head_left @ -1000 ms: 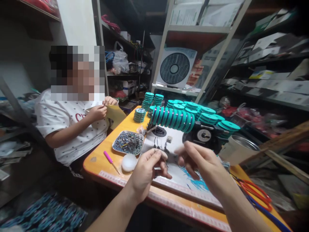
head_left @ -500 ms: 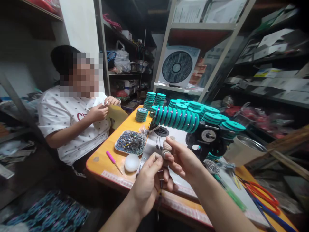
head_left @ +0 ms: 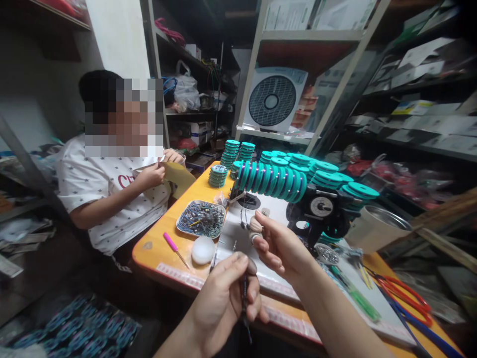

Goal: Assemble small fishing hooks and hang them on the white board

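Note:
My left hand [head_left: 227, 298] is closed in a pinch on a thin dark wire [head_left: 245, 303] that hangs down in front of the table edge. My right hand [head_left: 278, 243] is raised a little above and to the right of it, fingers curled with the tips pinched together; what they hold is too small to make out. Both hands hover over a white sheet [head_left: 238, 233] on the orange table [head_left: 164, 238]. A black winding machine [head_left: 320, 211] carrying a row of teal spools [head_left: 274, 179] stands just behind my right hand.
A metal tray of small parts [head_left: 201, 219], a white round lump [head_left: 203, 248] and a pink-handled tool [head_left: 172, 244] lie left of my hands. Stacked teal spools [head_left: 234, 151], a metal pot [head_left: 376, 226] and red scissors [head_left: 406, 298] are nearby. Another person [head_left: 112, 194] sits at the left holding yellow paper.
My left hand has dropped lower and pulled toward me with the wire, separating from my right hand, which stays raised over the white sheet.

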Tool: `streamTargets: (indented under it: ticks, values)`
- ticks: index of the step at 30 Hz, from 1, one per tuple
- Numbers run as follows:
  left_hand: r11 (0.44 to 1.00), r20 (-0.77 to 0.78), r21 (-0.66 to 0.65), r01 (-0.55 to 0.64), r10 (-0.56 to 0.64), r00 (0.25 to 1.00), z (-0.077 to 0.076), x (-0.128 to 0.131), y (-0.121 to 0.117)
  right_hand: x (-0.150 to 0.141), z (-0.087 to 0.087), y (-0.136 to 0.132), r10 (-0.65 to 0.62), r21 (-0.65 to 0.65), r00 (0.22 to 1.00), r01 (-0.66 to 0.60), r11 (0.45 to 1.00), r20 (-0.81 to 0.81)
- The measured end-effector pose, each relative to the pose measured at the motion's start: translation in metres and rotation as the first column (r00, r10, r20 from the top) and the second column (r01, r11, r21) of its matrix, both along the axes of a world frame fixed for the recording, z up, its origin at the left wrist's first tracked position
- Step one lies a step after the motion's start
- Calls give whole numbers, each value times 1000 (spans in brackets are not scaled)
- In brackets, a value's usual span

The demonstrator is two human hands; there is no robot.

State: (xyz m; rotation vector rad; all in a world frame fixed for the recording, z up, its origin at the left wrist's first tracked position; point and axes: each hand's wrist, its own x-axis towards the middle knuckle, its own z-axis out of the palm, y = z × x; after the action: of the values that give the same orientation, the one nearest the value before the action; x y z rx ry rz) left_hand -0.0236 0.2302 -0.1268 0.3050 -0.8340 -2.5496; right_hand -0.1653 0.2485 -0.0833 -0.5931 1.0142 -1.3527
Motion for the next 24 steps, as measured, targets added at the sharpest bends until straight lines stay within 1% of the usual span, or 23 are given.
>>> streamTargets:
  ticks: [5,8,12,16,20,24]
  values:
    - [1000,28,7,-7,7,1000,-3,3,3,1,-2,1,14,-11,1000,-14,1000,-20]
    - [998,66,63,-32,27,997,-5,5,4,2,-2,2,-14,-23,999,13,1000,-49]
    - [990,41,132,-54,49,998,-7,5,2,2,-2,3,-30,-31,998,28,999,-62]
    - [991,28,128,-49,46,999,-6,5,2,3,-2,5,-51,-32,998,50,998,-36]
    - [990,24,118,-74,72,997,-6,6,6,5,-2,4,-86,-17,996,86,996,-11]
    - [991,-1,100,-90,90,996,-8,5,9,6,-2,3,-79,-26,997,78,997,-12]
